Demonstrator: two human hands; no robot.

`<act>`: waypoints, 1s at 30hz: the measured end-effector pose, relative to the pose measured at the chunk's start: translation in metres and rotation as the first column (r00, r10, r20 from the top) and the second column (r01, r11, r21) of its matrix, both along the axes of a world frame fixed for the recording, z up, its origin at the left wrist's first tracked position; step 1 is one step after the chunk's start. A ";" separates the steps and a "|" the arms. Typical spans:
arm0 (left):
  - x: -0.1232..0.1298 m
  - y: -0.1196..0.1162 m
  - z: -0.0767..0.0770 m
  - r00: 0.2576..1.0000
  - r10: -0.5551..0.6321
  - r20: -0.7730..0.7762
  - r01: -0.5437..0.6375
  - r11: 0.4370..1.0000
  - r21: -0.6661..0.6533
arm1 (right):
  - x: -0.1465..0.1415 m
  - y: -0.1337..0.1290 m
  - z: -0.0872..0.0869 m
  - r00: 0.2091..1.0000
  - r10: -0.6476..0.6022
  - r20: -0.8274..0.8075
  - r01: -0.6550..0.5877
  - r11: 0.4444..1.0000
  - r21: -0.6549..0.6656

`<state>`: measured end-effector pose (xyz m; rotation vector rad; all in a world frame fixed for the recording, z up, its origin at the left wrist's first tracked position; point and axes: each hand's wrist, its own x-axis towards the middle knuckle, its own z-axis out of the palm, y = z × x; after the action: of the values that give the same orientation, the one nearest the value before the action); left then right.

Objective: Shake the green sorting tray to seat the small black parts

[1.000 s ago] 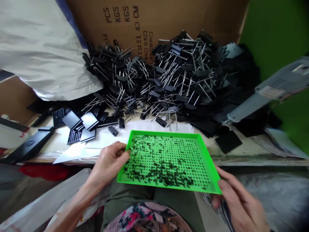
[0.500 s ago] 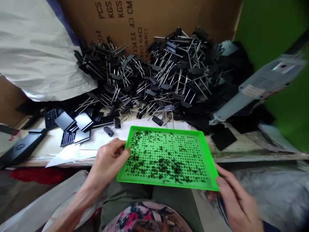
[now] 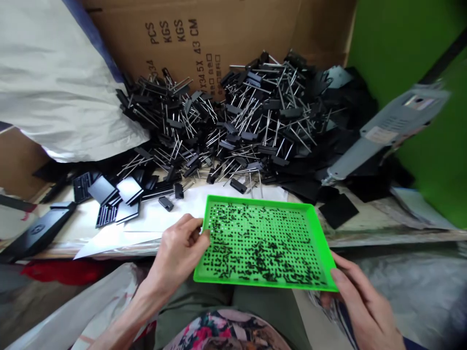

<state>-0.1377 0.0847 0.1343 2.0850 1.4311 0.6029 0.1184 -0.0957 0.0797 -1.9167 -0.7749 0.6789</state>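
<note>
A bright green tray (image 3: 323,243) with a grid of small holes is held over my lap at the bench's front edge. Many tiny black pieces, which look like screws, are scattered in it, thickest along the near side. My left hand (image 3: 182,248) pinches the tray's left rim between thumb and fingers. At the near right corner, my right hand (image 3: 359,296) grips the rim, thumb on top and some fingers hidden underneath.
Behind the tray lies a heap of black parts with metal rods (image 3: 251,112), against a cardboard box (image 3: 255,24). A grey electric screwdriver (image 3: 383,131) hangs at the right. Flat black panels (image 3: 120,194) and white paper (image 3: 153,218) lie on the bench (image 3: 379,214).
Both hands and the tray have shifted slightly to the right. Some black pieces in the tray have slid toward its near edge and right corner. The whole view has moved a little.
</note>
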 end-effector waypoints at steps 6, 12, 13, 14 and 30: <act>-0.004 0.003 0.011 0.996 0.044 -0.071 -0.039 0.996 0.075 | -0.006 0.004 -0.006 0.988 0.087 -0.127 -0.082 0.996 0.047; -0.004 0.003 0.023 0.998 -0.003 -0.067 0.010 0.994 0.108 | -0.009 0.007 -0.011 0.990 0.061 -0.129 -0.055 0.997 0.047; -0.005 0.004 0.025 0.996 0.017 -0.084 -0.007 0.992 0.127 | -0.013 0.009 -0.010 0.983 0.066 -0.169 -0.056 0.996 0.064; -0.006 0.005 0.028 0.994 0.033 -0.101 -0.019 0.990 0.138 | -0.016 0.010 -0.009 0.977 0.077 -0.198 -0.062 0.995 0.079; -0.034 0.017 0.028 0.986 0.018 -0.164 -0.008 0.998 0.059 | -0.025 0.021 -0.005 0.950 0.186 -0.253 -0.152 0.977 0.148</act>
<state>-0.1719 0.1016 0.1624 2.2165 1.5354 0.4928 0.0932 -0.0749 0.0750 -1.6151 -0.7966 0.9479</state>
